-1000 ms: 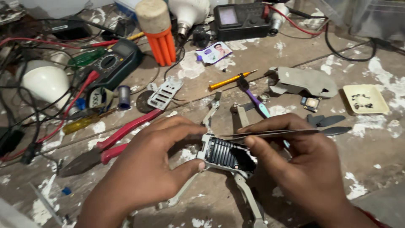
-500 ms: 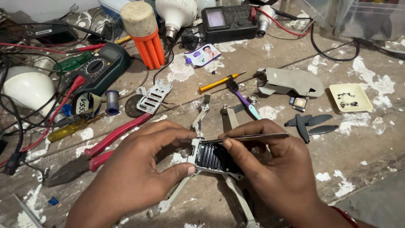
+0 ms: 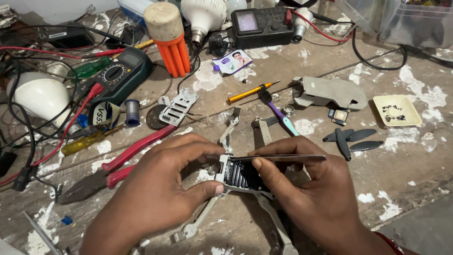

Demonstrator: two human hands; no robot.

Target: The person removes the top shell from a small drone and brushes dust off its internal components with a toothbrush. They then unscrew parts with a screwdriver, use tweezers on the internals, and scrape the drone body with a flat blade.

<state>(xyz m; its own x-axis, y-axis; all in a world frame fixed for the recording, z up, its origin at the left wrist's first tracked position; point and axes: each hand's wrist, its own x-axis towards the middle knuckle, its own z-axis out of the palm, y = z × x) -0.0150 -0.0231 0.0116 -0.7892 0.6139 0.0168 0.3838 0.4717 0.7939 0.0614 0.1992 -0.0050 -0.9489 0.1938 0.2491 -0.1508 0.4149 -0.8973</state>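
Head view shows the left hand [image 3: 155,189] gripping a small grey folding-arm drone body [image 3: 240,175] low on the cluttered wooden bench [image 3: 415,160]; the right hand [image 3: 311,189] pinches metal tweezers [image 3: 283,158] over its ribbed black opening, red-handled pliers [image 3: 118,163] close by.

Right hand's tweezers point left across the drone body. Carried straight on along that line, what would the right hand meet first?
Most likely the left hand: the tweezers in the right hand reach left over the open drone body, toward the left fingertips. Depth is unclear.
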